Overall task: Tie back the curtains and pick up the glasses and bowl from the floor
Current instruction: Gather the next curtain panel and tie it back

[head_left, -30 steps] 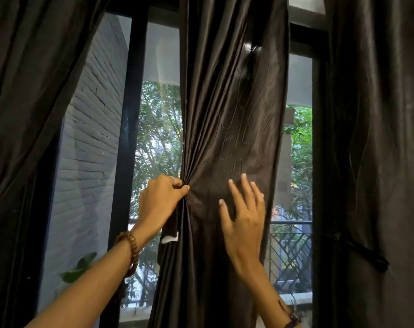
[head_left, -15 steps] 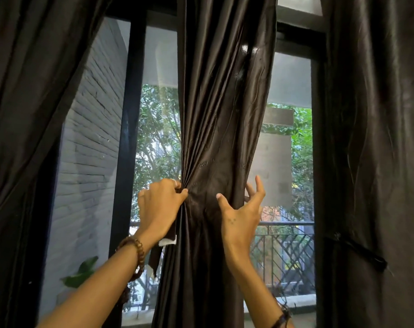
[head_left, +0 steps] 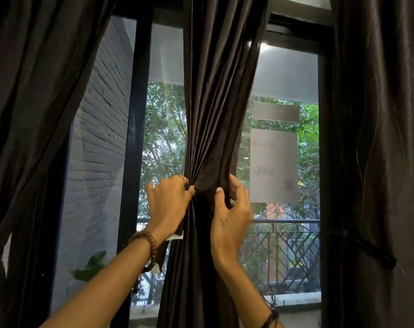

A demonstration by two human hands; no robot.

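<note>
Since the earlier frame the right hand [head_left: 232, 216] has closed round the right edge of the middle curtain [head_left: 215, 114], narrowing the gathered panel and uncovering more glass at 3 o'clock of it.

Nearest, both forearms rise from the bottom edge. A wooden bead bracelet [head_left: 145, 242] circles the left wrist; a dark band [head_left: 271, 319] circles the right.

Left hand [head_left: 169, 204]: fingers curled, thumb and forefinger pinching a bunch of pleats at the curtain's left edge. Right hand: thumb pressed on the front of the fabric, fingers hooked behind the right edge. The gathered waist of the curtain sits between the two hands, touching both. Below the left hand a small white tag [head_left: 176, 236] shows against the fabric.

Fabric is dark brown, satin-sheened, falling in fine vertical folds that pinch to a waist.

At 9 o'clock hangs a second dark curtain [head_left: 35, 114], swept aside. At 3 o'clock a third curtain [head_left: 379, 138] is cinched by a dark tie-back [head_left: 371, 253].

Behind: black window frame [head_left: 135, 138], grey brick wall [head_left: 99, 150], lattice metal railing [head_left: 286, 254], green trees [head_left: 163, 129].
</note>
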